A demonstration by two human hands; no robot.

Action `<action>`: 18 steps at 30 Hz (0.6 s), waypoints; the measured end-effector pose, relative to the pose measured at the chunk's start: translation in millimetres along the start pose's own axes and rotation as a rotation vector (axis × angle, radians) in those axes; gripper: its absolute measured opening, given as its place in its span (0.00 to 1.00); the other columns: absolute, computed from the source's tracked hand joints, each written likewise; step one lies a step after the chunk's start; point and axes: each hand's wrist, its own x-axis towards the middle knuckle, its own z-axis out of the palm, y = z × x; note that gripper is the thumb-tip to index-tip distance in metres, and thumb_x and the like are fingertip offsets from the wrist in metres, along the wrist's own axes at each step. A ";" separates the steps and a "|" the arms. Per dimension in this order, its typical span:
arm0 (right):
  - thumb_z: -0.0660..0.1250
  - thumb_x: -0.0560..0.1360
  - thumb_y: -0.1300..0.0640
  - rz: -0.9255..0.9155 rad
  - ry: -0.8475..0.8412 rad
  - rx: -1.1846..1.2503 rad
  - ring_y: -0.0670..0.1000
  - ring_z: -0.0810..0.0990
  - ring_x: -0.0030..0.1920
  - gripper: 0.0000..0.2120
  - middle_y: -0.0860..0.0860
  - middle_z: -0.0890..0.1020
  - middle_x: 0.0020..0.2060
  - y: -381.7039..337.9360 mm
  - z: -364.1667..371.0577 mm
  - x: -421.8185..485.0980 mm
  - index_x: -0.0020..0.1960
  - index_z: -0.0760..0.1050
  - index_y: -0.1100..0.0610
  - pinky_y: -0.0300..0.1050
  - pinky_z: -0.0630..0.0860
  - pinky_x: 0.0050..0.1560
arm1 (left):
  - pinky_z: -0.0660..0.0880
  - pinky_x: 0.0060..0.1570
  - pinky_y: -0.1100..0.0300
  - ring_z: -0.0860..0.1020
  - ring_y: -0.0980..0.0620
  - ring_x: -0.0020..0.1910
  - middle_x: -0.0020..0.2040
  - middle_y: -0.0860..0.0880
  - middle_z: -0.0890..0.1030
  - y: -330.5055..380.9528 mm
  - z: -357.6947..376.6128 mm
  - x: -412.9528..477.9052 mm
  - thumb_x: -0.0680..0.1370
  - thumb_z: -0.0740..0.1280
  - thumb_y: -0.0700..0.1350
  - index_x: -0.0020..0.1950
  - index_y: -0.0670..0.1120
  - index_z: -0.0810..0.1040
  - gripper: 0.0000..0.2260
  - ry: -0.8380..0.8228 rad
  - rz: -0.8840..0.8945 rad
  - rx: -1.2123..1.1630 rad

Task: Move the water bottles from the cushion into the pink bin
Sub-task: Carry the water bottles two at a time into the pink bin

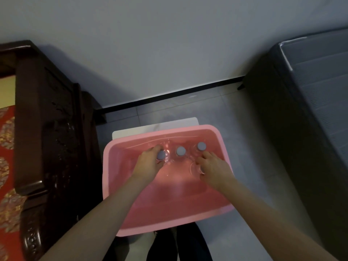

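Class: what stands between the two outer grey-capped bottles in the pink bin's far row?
One more grey-capped bottle, standing upright; the head view shows it.

Water bottles (pixel 181 151): four. Pink bin (pixel 169 213): one. Hands (pixel 148 163): two.

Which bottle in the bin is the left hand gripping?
The leftmost bottle of the far row; the left hand curls round its grey cap.

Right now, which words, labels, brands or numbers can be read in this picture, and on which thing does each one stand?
No text can be read anywhere in this view.
Water bottles in the pink bin: clear, with grey caps, no label visible.
Red fabric at the left: gold pattern only, no letters.
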 end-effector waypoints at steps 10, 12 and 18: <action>0.70 0.72 0.53 -0.071 0.421 0.309 0.55 0.73 0.57 0.16 0.52 0.78 0.54 -28.8 -104.0 -10.0 0.57 0.78 0.57 0.49 0.73 0.52 | 0.72 0.58 0.62 0.79 0.56 0.56 0.56 0.54 0.81 40.8 -94.8 -36.6 0.72 0.73 0.50 0.58 0.49 0.78 0.16 0.158 -0.119 -0.332; 0.69 0.73 0.52 -0.129 0.467 0.390 0.53 0.73 0.58 0.15 0.51 0.77 0.54 -49.2 -122.7 -10.1 0.57 0.77 0.55 0.49 0.73 0.55 | 0.75 0.57 0.60 0.81 0.56 0.54 0.52 0.53 0.84 44.1 -123.3 -65.0 0.72 0.72 0.51 0.55 0.52 0.80 0.12 0.294 -0.208 -0.653; 0.68 0.74 0.50 -0.436 0.458 0.457 0.50 0.72 0.56 0.14 0.48 0.77 0.54 -149.5 -149.9 -3.2 0.57 0.77 0.54 0.44 0.69 0.56 | 0.75 0.56 0.54 0.82 0.54 0.53 0.52 0.51 0.84 27.8 -194.2 -180.4 0.74 0.69 0.54 0.55 0.53 0.80 0.11 0.655 -0.332 -0.813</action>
